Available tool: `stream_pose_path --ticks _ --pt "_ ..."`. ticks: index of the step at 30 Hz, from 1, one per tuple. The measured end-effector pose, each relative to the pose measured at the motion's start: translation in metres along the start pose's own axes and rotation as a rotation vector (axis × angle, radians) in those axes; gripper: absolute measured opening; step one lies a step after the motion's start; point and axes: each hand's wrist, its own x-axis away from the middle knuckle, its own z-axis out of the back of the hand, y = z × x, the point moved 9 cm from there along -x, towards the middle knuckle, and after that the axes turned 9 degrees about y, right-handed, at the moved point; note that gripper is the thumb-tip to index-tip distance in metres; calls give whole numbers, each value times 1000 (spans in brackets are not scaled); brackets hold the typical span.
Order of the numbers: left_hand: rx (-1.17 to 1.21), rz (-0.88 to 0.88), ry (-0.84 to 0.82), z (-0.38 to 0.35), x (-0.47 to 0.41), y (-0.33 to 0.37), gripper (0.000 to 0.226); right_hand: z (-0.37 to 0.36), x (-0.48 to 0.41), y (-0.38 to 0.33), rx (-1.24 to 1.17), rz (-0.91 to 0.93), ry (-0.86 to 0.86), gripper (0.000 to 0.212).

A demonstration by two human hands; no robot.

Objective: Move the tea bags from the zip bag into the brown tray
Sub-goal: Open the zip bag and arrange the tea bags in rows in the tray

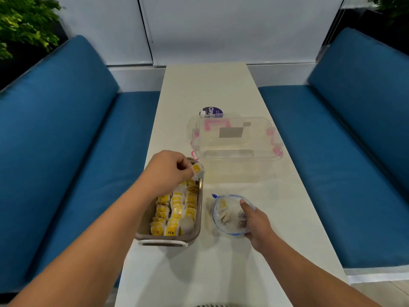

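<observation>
Left hand (170,168): fingers curled, pinching one yellow-tagged tea bag (197,170), raised over the tray's 12 o'clock end.
Tray (200,207): brown, white handle at 6 o'clock; on counter (221,273) near its left edge. Packed with upright rows (177,209) of yellow-tagged bags; bare floor along the 9 o'clock wall.
Zip bag (225,216): clear, blue seal, mouth open; at 3 o'clock of tray, close but apart. A few pale bags inside, count unclear.
Right hand (256,222): gripping the zip bag's rim at 4 o'clock, thumb along the outside, fingers curled inside.
Box (236,149): clear plastic, pink latches, grey labels; at 12 o'clock of zip bag, 1 o'clock of tray, near corner just beside the held tea bag.
Pouch (212,112): purple, white cap; at 12 o'clock of box, partly hidden behind it.
Benches: blue cushions, one (66,129) at 9 o'clock of counter, one (354,129) at 3 o'clock.
Plant (22,23): green leaves, at 10 o'clock beyond the left bench.
Wall (221,29): white panels, at 12 o'clock past the counter's far end.
</observation>
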Motion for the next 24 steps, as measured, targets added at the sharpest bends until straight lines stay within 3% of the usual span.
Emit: stream_pose_path --ticks 3,11,19,21,24 --pt "-94 0 -85 4 3 -17 13 -4 1 7 -20 -12 8 33" --pt "-359 -100 -573 -48 24 -63 10 -9 3 18 -83 -21 71 27" --pt "-237 -70 -851 -105 39 -81 7 -8 -1 20 -46 17 101 28" --pt "-239 -57 -869 -114 38 -86 5 -7 0 19 -46 32 117 30" --pt "-325 -100 -769 -119 26 -91 5 -6 2 18 -40 55 136 28"
